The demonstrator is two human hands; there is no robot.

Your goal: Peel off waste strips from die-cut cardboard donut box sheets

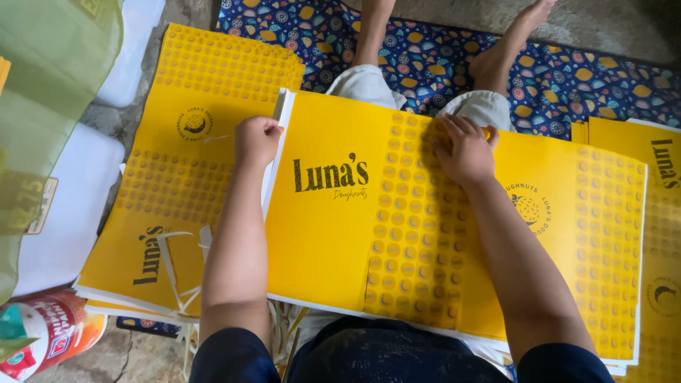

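Dark blue cloth over my lap sits closest to me, and across my knees lies the big yellow printed sheet, flat and unfolded, its near edge over my lap and its far edge toward my feet. I judge it light and thin, a stiff card-like paper that will flex and crease easily, with a smooth printed face that may slip under dry fingers; the dotted band down the middle looks like a panel where it wants to fold. My left hand is curled around the sheet's far left corner, fingers closed on the edge, which seems the sound place to take it: at an edge, pinched, not crumpled. My right hand lies palm down on the dotted band, fingers spread and pressing, gripping nothing. To my left a stack of like yellow sheets rests on the floor with thin white strips lying over it, and more yellow sheets lie at my right. A patterned blue mat is spread under my legs.
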